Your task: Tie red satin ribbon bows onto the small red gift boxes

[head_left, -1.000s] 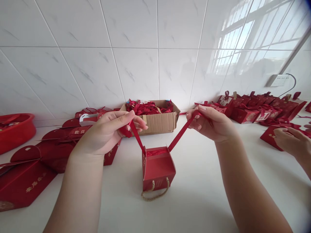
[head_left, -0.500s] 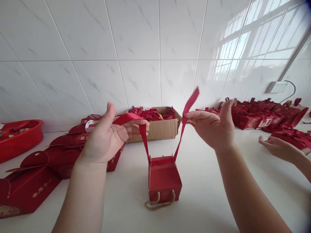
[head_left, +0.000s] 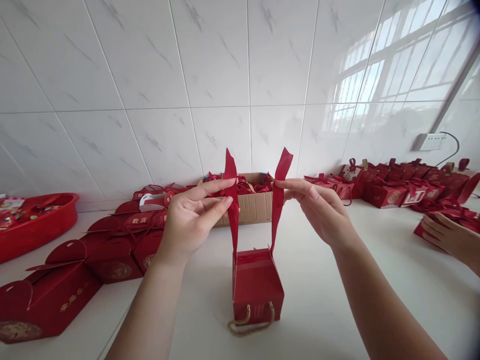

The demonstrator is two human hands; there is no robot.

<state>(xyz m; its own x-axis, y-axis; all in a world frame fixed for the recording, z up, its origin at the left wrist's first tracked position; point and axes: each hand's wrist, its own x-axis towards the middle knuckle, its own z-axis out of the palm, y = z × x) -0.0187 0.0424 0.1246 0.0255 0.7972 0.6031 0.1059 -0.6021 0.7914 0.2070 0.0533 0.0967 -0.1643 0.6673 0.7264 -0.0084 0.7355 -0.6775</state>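
A small red gift box (head_left: 258, 285) with a twisted rope handle (head_left: 250, 330) on its near side stands upright on the white table. Two tails of red ribbon rise from its top edges. My left hand (head_left: 191, 220) pinches the left ribbon tail (head_left: 232, 220) between fingers and thumb, its end sticking up above the fingers. On the other side, my right hand (head_left: 318, 207) has its fingertips on the right ribbon tail (head_left: 278, 210), which also stands above them. Both tails are drawn up nearly vertical.
Behind the box is a cardboard carton (head_left: 255, 206) full of red ribbon pieces. Larger red boxes (head_left: 63, 300) line the left, beside a red plastic basin (head_left: 56, 220). More red boxes (head_left: 386, 192) crowd the back right, where another person's hand (head_left: 450, 237) rests on one.
My left hand has turned from an open palm to a pinch, and its ribbon tail now stands upright. The right ribbon is straighter. The other person's hand has closed over a box.
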